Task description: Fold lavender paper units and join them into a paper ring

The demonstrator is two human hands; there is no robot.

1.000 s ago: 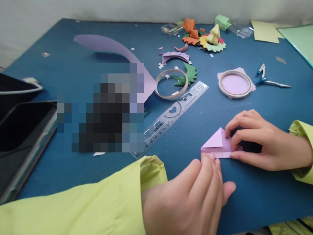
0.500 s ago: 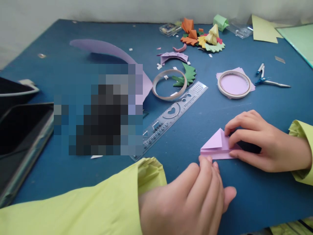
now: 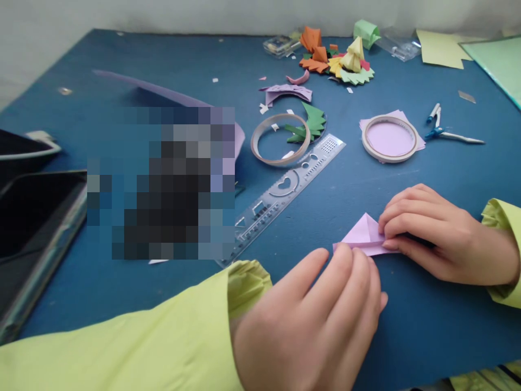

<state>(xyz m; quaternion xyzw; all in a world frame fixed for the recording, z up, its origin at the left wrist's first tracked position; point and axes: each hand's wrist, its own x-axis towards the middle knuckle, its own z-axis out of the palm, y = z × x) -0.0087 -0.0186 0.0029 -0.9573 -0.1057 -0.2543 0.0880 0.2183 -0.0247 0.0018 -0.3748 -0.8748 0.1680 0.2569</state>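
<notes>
A small folded lilac paper (image 3: 363,237) lies on the blue table (image 3: 427,326), its triangular flap pointing up. My right hand (image 3: 435,236) presses down on the paper's right side with bent fingers held together. My left hand (image 3: 317,320) reaches in from below, and its fingertips pinch the paper's near left edge. Both sleeves are yellow-green.
A clear stencil ruler (image 3: 285,190) lies left of the paper. Behind it sit a tape ring (image 3: 280,139), a second ring on lilac sheets (image 3: 389,138), a compass (image 3: 448,133), folded coloured paper pieces (image 3: 337,60), a large lilac sheet (image 3: 163,95) and a dark tablet (image 3: 36,228).
My left hand's fingers have slid up onto the paper's near edge, covering its lower strip. My right hand's fingers have flattened lower onto the paper. The large lilac sheet has sunk flatter.
</notes>
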